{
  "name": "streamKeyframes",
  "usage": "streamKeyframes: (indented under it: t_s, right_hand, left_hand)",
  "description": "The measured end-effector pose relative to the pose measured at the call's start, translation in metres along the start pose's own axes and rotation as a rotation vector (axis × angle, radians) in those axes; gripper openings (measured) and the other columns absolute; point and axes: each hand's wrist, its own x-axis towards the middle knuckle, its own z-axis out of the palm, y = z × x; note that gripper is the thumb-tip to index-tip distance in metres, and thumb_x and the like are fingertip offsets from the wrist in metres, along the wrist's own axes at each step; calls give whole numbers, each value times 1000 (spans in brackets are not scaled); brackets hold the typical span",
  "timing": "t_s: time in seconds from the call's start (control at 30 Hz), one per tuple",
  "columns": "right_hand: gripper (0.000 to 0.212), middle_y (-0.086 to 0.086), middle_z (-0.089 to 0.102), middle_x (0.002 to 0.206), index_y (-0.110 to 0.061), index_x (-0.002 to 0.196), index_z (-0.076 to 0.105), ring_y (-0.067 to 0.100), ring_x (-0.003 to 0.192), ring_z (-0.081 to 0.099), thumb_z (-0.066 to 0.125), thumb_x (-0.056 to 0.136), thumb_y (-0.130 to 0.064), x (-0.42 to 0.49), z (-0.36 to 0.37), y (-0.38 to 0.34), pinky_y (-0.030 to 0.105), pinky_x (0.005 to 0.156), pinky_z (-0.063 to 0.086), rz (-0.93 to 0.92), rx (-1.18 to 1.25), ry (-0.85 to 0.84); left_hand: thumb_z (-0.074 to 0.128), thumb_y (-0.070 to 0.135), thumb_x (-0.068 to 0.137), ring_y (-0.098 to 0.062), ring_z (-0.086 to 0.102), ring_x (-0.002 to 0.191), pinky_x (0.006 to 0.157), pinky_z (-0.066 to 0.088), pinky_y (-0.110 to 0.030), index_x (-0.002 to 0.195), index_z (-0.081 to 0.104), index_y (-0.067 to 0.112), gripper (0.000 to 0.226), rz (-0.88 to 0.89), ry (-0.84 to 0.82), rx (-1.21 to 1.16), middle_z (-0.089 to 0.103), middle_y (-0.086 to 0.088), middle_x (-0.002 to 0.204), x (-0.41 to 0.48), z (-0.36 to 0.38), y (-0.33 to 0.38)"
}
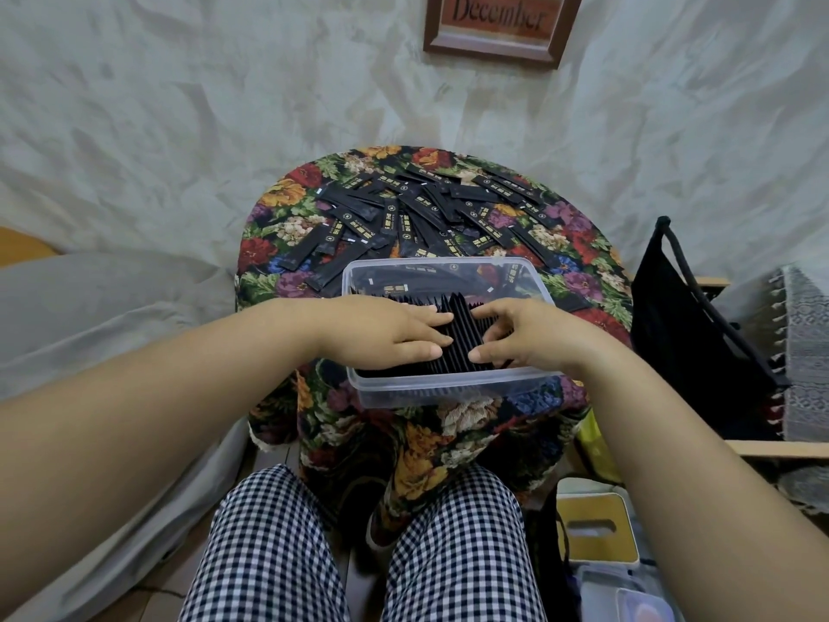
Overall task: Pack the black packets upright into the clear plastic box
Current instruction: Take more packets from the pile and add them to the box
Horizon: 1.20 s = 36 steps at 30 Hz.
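Observation:
A clear plastic box (448,390) stands at the near edge of a small round table covered in floral cloth (578,258). A row of black packets (455,336) stands upright in the near half of the box. My left hand (386,334) lies flat with straight fingers pressing on the left side of that row. My right hand (516,334) rests on the right side, its fingers bent onto the packet tops. Several loose black packets (421,217) with gold print lie scattered flat on the cloth behind the box.
A black bag (691,316) hangs on a rack to the right of the table. Grey bedding (89,316) lies to the left. Small boxes (596,527) sit on the floor at lower right. My knees in checked trousers are below the table.

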Motion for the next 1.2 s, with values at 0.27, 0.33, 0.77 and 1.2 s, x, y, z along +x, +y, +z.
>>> streamKeyframes:
  t_s: [0.27,0.33,0.77,1.2]
  right_hand:
    - [86,-7,52,99,-23,143,36,13,93,53,79,71,-45,0,7,-8,24,77,39,10,-137,35]
    - [86,-4,53,107,-22,144,36,16,98,56,79,72,-42,0,6,-8,29,83,45,22,-108,36]
    - [54,3,69,97,-14,134,49,12,76,69,71,84,-19,-6,-9,-6,19,65,53,62,34,-32]
    - [49,7,71,95,-12,133,51,9,74,67,68,87,-13,-6,-15,-4,23,75,53,95,36,-147]
  left_hand:
    - [39,38,99,-7,29,133,109,23,-22,138,46,30,40,4,192,127,35,11,146,-12,5,-5]
    - [39,39,99,-7,28,135,108,22,-22,139,44,30,41,-13,196,134,33,11,148,-13,5,-6]
    - [29,44,100,-6,1,145,116,8,-26,150,16,28,55,-90,109,144,2,11,159,-4,-3,-4]
    - [23,45,101,-9,-11,144,116,-2,-27,151,2,25,58,-113,10,68,-13,6,158,11,-7,4]
